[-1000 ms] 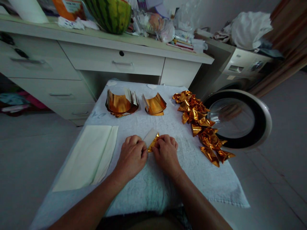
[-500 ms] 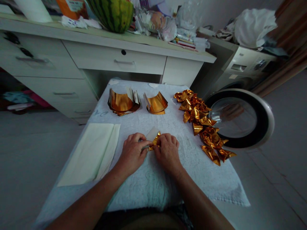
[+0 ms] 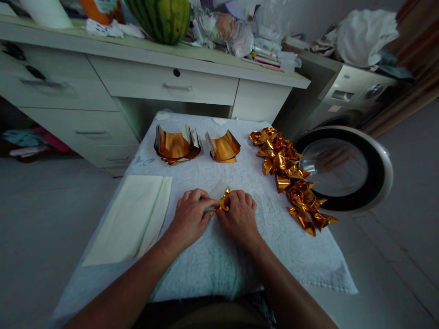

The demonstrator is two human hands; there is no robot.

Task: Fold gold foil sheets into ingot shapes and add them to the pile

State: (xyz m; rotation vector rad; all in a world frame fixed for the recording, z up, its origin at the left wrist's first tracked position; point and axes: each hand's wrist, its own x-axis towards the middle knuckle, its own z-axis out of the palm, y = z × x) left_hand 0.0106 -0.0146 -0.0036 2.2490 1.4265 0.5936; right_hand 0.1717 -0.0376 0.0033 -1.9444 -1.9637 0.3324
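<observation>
My left hand (image 3: 192, 213) is closed, thumb and forefinger pinching the left side of a small piece of gold foil (image 3: 225, 199). My right hand (image 3: 240, 215) grips the same foil from the right, its thumb and fingers bunched around the end. A translucent whitish strip (image 3: 218, 188) sticks out behind the foil, between the hands. What lies inside the foil is hidden by my fingers. To the right, several twisted gold foil pieces (image 3: 283, 163) lie in a long heap. Beyond my hands stand two curled stacks of gold foil sheets, a larger one (image 3: 174, 145) and a smaller one (image 3: 224, 147).
A folded pale sheet (image 3: 126, 217) lies left on the cloth-covered table (image 3: 206, 278). Behind stands a white counter (image 3: 206, 64) with drawers, holding a watermelon (image 3: 159, 20) and plastic bags. The round washing machine door (image 3: 343, 168) hangs open beside the table's right edge.
My right thumb and fingers have shifted slightly on the foil, and a little more of its gold surface shows between my hands. The stacks and heap stay in place.
</observation>
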